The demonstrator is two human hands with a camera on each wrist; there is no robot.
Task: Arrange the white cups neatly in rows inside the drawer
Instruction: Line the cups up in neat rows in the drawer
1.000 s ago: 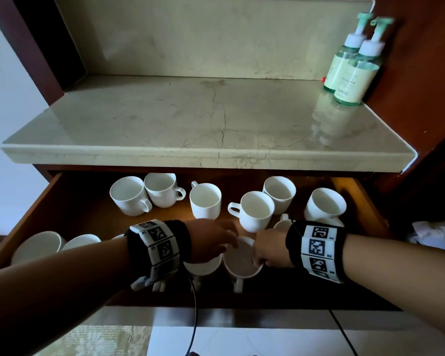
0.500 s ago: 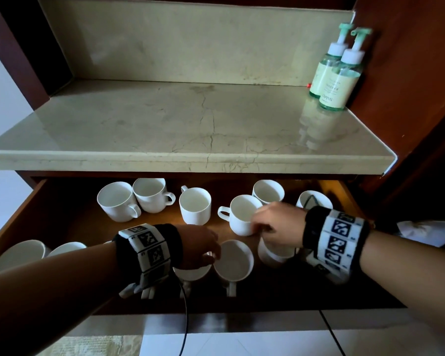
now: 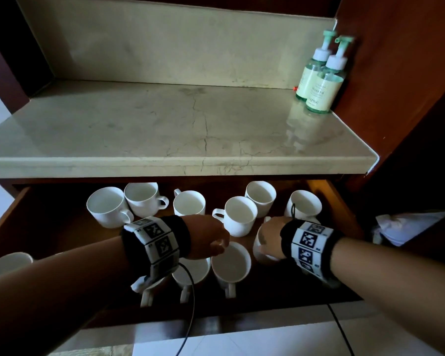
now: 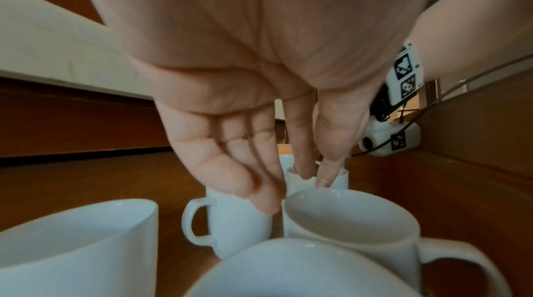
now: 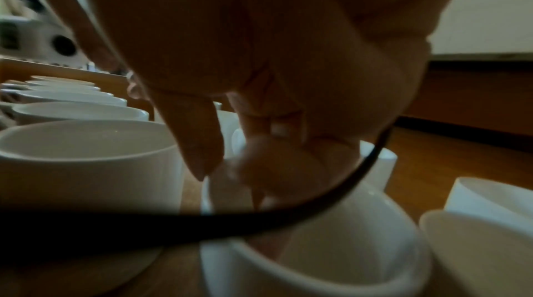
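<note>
Several white cups stand upright in the open wooden drawer (image 3: 59,222). A loose back row runs from a left cup (image 3: 108,206) to a right cup (image 3: 305,204). A front row of cups has handles pointing toward me. My left hand (image 3: 220,246) hangs over a front-row cup (image 3: 230,263); in the left wrist view its straight fingers (image 4: 259,197) touch that cup's far rim (image 4: 346,215). My right hand (image 3: 263,240) pinches the rim of a cup (image 3: 262,253) to the right, thumb (image 5: 202,160) outside and fingers inside the cup (image 5: 303,263).
A marble counter (image 3: 165,129) overhangs the back of the drawer. Two green pump bottles (image 3: 319,80) stand at its back right corner. A dark wood panel (image 3: 396,98) rises on the right. Black cables (image 3: 188,304) trail from both wrists. More cups (image 3: 8,263) sit at the drawer's left.
My right hand left the middle front cup, reached toward the back right and took hold of a cup there. My left hand stayed over the front row.
</note>
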